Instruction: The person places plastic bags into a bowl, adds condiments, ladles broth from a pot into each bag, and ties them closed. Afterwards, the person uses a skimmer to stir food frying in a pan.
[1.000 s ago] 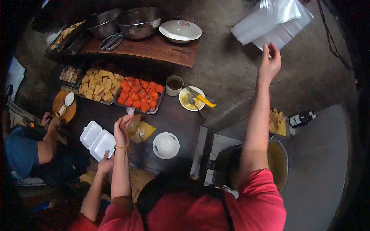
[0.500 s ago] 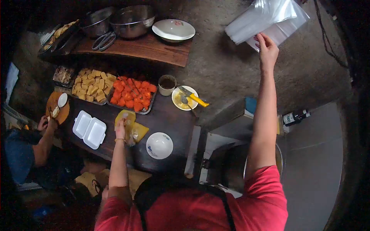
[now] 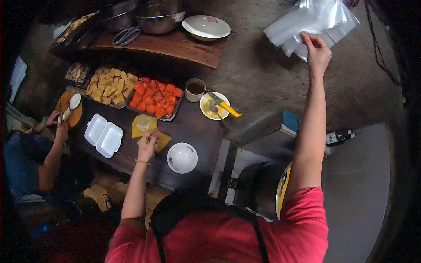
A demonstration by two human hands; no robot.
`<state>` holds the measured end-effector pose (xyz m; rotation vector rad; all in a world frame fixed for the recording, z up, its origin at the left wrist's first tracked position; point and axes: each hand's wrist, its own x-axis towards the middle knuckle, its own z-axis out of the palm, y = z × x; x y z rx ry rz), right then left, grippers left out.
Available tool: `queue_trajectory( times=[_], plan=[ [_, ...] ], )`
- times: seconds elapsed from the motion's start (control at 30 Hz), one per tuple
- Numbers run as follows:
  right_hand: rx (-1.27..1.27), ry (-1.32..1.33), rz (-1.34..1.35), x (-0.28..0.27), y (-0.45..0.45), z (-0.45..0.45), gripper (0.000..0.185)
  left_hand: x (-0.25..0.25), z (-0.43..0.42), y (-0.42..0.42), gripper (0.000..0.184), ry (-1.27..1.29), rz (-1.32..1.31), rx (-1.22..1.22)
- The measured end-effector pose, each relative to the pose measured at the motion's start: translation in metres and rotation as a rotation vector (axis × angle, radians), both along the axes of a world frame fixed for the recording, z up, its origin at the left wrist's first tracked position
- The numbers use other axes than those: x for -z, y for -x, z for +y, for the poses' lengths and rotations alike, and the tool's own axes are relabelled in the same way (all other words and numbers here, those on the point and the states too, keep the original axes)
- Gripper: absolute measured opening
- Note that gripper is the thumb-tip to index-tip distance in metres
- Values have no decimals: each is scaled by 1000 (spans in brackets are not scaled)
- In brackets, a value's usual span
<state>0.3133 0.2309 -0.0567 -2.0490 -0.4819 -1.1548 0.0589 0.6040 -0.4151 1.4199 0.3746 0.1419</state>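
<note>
My right hand [image 3: 319,55] reaches up to the wall and pinches the edge of a clear plastic bag [image 3: 324,22] in a hanging bundle of such bags. My left hand [image 3: 148,143] hovers low over the table, its fingers loosely bent and apart, with nothing seen in them. Partly behind it lie yellow-filled plastic bags [image 3: 144,126]. To their right is a white bowl with a blue pattern [image 3: 182,158]. A white foam takeaway box [image 3: 103,135] lies with its lid up to the left.
Behind are trays of tan blocks [image 3: 112,85] and orange-red pieces [image 3: 156,97], a cup [image 3: 195,90], and a plate with a yellow-handled knife [image 3: 229,108]. A wooden shelf [image 3: 175,47] holds bowls. At left, another person's hands [image 3: 57,122] work over a round board [image 3: 75,115].
My left hand has come off the yellow bag and moved slightly right, its fingers now bent. My right hand still pinches the clear bag, whose edge has shifted. The view has tilted a little.
</note>
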Motion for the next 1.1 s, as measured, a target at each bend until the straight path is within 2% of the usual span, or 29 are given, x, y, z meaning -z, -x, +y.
queue_trajectory(
  times=[0.03,0.1,0.23,0.3,0.33,0.37,0.4,0.43,0.47,0.5,0.53,0.57,0.6,0.63,0.8,0.83,0.93,1.03,1.07,1.1],
  plan=[
    [18,16,15,-4,6,0,24,1,-4,-2,27,-45,-100,36],
    [29,37,7,-7,9,2,25,-27,-17,-2,28,-34,-97,114],
    [29,319,13,-3,19,10,17,-52,-45,-18,29,62,-206,291],
    [-21,528,-24,18,27,22,13,-90,-66,-25,29,4,-243,348],
    [-202,561,-90,43,31,30,9,-107,-77,-28,29,23,-288,360],
    [-254,701,14,62,47,40,11,-121,-89,-32,29,42,-332,369],
    [-243,974,144,81,63,55,12,-131,-98,-38,32,-22,-391,390],
    [-372,1084,210,106,83,66,11,-139,-106,-42,35,-87,-449,409],
    [-449,1171,138,138,100,74,8,-146,-115,-44,39,-170,-469,376],
    [-516,1156,280,156,131,83,8,-150,-124,-45,43,-252,-484,348],
    [-700,1252,572,185,143,81,11,-140,-131,-48,46,-232,-442,343],
    [-812,1217,552,178,174,95,14,-131,-139,-51,50,-212,-401,336],
    [-829,1282,747,195,189,99,16,-110,-142,-54,49,-206,-346,345],
    [-852,1288,730,212,203,101,16,-89,-146,-58,47,-200,-291,354],
    [-997,927,869,251,254,99,13,-45,-142,-39,42,-178,-84,471],
    [-1006,866,909,260,260,98,12,-27,-143,-35,49,-74,-48,492],
    [-1008,700,865,282,273,97,13,-24,-146,-9,51,-517,-208,291],
    [-884,875,728,295,285,101,15,-17,-131,-1,64,-748,196,619],
    [-917,885,664,306,290,103,15,-12,-128,5,68,-814,337,736],
    [-947,895,597,319,295,105,15,7,-121,10,55,-627,252,730]
  ],
)
